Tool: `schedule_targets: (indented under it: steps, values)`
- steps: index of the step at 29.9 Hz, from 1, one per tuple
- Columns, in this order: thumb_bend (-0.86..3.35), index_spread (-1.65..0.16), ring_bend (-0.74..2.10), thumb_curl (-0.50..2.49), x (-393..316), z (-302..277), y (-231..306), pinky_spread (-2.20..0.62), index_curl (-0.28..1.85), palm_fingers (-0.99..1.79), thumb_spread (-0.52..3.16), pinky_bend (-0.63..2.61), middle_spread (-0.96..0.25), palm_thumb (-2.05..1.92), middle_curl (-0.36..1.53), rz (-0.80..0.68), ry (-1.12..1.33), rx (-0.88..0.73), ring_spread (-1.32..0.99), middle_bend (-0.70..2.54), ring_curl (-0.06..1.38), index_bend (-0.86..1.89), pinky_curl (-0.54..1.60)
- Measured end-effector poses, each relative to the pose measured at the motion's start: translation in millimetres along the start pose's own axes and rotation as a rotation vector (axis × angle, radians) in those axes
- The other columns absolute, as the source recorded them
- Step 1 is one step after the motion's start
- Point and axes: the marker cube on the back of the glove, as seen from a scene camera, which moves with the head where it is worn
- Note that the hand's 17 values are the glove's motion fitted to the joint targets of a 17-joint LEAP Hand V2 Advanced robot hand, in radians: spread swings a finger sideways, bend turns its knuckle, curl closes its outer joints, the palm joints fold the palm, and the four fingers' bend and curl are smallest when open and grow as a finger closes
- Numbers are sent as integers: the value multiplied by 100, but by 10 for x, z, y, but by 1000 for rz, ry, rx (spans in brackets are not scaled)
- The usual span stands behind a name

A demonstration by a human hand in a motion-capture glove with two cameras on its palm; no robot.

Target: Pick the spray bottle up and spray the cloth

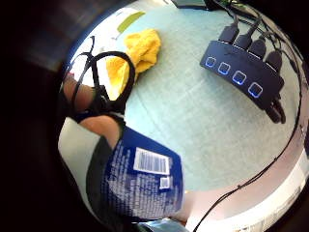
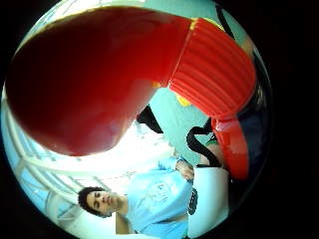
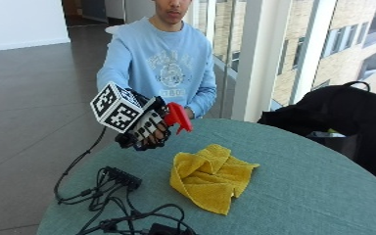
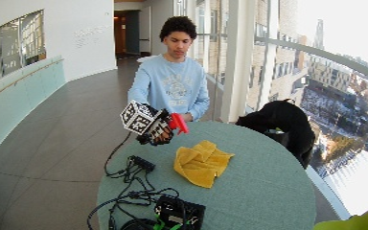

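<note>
My gloved right hand (image 3: 148, 129) grips a spray bottle with a red trigger head (image 3: 177, 116), held in the air above the table's near-person side. The red head (image 2: 124, 74) fills the thumb side palm view. The bottle's blue label (image 1: 142, 179) shows in the little finger side view, close to the palm. A crumpled yellow cloth (image 3: 211, 176) lies on the teal tablecloth (image 3: 305, 186), to the right of and below the hand; the yellow cloth (image 1: 137, 50) also appears beyond the fingers. The nozzle points toward the cloth's side.
A black multi-port hub (image 3: 124, 177) with cables (image 3: 136, 215) lies at the table's left front; the hub (image 1: 241, 72) shows blue lights. A black bag (image 3: 344, 117) sits beyond the table's right edge. The person's other hand (image 3: 189, 113) rests near the table's far edge.
</note>
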Motion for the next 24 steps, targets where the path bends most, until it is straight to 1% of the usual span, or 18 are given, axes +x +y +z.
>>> schedule_targets:
  steps: [24]
  values:
    - [-3,-20,52,70,-18,14,-58,7,38,115,53,34,-10,102,53,15,43,1,-4,34,43,15,38]
